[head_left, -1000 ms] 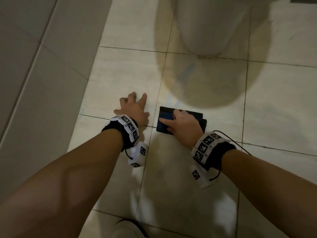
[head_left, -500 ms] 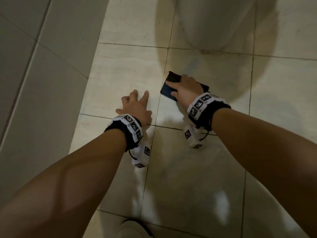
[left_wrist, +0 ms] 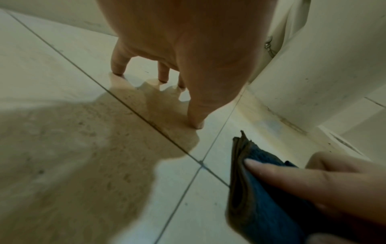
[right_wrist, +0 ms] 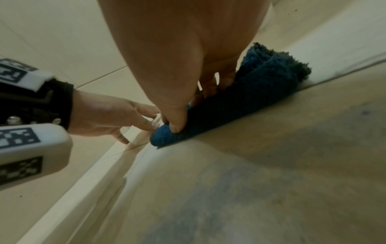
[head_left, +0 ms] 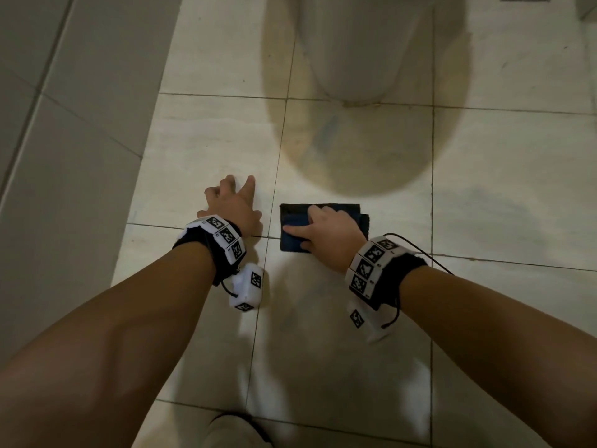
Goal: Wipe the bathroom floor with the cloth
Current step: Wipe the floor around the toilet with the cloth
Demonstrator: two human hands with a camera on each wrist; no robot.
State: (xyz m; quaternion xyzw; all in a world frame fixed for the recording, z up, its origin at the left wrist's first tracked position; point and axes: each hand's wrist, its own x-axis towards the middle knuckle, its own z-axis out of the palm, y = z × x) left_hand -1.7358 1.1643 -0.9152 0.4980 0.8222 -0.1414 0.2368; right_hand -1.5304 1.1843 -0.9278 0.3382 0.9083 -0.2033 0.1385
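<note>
Right grip (head_left: 323,232) on folded blue cloth (head_left: 292,242)

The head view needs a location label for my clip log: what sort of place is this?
Most likely a bathroom. A pale tiled floor meets a tiled wall, and a white rounded ceramic base, probably a toilet pedestal, stands on it. The right hand presses a folded blue cloth onto the floor.

Fluffy blue terry cloth (right_wrist: 261,85), glossy pale tiled floor (head_left: 200,150), smooth white ceramic toilet base (head_left: 358,53)
</note>
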